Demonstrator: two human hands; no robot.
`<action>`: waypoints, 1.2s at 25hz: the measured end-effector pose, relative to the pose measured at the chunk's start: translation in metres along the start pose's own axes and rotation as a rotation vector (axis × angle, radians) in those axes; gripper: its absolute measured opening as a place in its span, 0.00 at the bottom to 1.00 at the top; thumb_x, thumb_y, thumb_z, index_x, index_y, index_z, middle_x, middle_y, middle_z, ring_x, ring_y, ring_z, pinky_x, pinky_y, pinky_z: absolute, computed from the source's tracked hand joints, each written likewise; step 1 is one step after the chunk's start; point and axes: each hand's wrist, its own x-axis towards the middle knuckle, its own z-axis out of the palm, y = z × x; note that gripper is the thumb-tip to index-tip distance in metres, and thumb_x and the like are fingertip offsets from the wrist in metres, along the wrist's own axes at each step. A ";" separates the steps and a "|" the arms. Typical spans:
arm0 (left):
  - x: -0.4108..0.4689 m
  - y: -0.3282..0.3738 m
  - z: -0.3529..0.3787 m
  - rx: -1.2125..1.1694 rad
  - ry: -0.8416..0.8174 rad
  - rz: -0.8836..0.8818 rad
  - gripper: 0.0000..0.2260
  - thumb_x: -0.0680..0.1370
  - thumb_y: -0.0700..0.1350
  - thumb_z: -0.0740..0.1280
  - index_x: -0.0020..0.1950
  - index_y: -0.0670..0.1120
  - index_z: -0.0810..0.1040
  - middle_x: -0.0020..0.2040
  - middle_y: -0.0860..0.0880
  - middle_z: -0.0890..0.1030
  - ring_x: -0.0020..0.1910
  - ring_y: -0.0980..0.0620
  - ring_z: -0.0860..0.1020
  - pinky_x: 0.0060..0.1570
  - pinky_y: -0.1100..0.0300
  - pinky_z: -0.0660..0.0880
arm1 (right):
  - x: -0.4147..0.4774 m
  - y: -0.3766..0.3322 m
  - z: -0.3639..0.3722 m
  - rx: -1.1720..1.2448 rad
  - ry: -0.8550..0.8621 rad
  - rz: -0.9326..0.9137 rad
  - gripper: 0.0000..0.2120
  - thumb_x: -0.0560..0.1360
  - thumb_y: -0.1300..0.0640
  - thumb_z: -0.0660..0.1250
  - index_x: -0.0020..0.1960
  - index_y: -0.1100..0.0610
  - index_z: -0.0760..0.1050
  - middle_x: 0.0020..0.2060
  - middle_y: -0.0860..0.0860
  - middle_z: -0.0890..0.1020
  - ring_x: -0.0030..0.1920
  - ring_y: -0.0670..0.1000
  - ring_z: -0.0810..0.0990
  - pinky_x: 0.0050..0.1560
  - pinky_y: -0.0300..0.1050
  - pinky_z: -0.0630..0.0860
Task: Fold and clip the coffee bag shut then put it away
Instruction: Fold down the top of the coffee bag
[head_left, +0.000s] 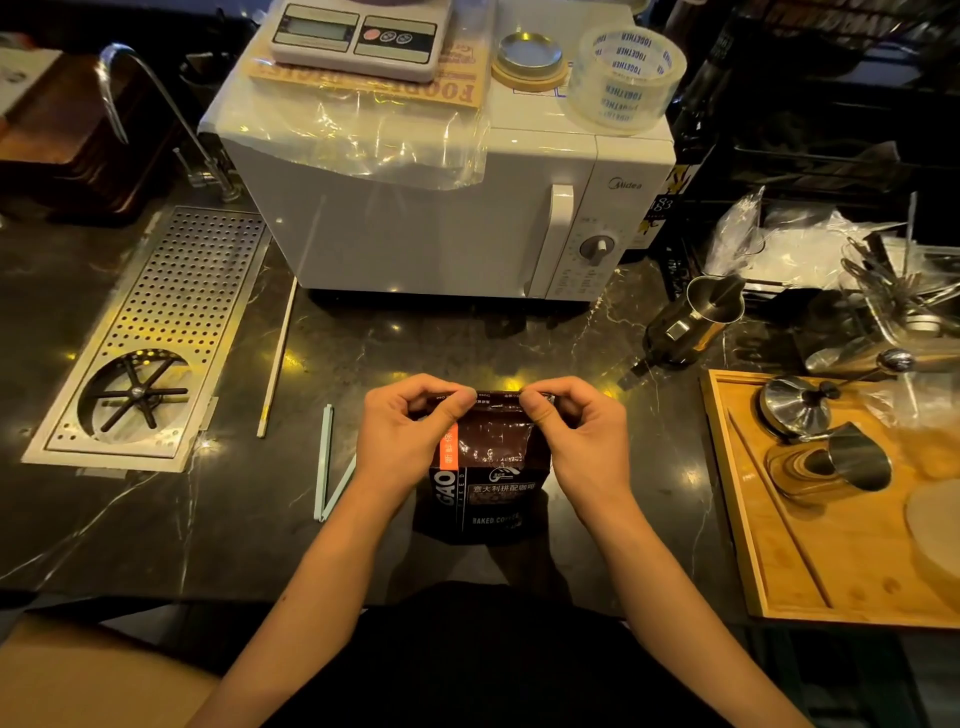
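- Coffee bag (488, 483) is standing upright on the dark marbled counter (363, 343), low in the middle of the frame, just in front of the white microwave (441, 208)
- Its body is showing dark brown and glossy, with an orange strip running down its left side and the top edge folded over into a flat band
- Left hand (410, 431) is pinching the left end of that folded top, thumb in front and fingers curled behind
- Right hand (571, 431) is pinching the right end the same way, so both hands are closed narrowly on the bag's top edge, forearms reaching up from the bottom of the frame
- Pale blue clip (327, 467) is lying open in a V on the counter just left of the left wrist, apart from the bag
- Bag's front is reading "GAO" sideways in white, "BAKED COFFEE" lower down, and a line of Chinese characters across the middle
- Microwave's panel is reading "Midea" at the upper right of its front
- Roll of clear tape (626, 78) on top of the microwave is showing "TOGETHER" repeated in blue
- Digital scale (358, 36) is sitting on the microwave at the upper centre, over a sheet with large orange letters that I cannot read fully
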 end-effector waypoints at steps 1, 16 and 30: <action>0.000 0.000 0.001 -0.005 -0.001 0.002 0.03 0.71 0.42 0.74 0.41 0.50 0.84 0.37 0.51 0.86 0.40 0.50 0.85 0.45 0.48 0.82 | 0.000 0.001 -0.001 0.000 -0.015 -0.006 0.08 0.75 0.62 0.71 0.41 0.50 0.81 0.34 0.44 0.85 0.38 0.45 0.84 0.41 0.41 0.81; -0.003 -0.004 0.001 -0.101 -0.089 -0.037 0.07 0.77 0.44 0.66 0.48 0.48 0.83 0.40 0.50 0.87 0.42 0.52 0.85 0.41 0.61 0.82 | 0.000 0.008 -0.004 0.015 -0.077 -0.032 0.10 0.81 0.61 0.62 0.48 0.51 0.81 0.43 0.51 0.85 0.46 0.49 0.85 0.46 0.40 0.79; 0.000 -0.005 0.004 -0.046 -0.063 0.006 0.08 0.73 0.50 0.68 0.48 0.49 0.83 0.44 0.46 0.86 0.44 0.47 0.86 0.44 0.56 0.83 | -0.005 0.024 -0.026 0.205 -0.232 0.072 0.14 0.77 0.68 0.65 0.60 0.58 0.78 0.54 0.50 0.85 0.58 0.50 0.83 0.55 0.41 0.79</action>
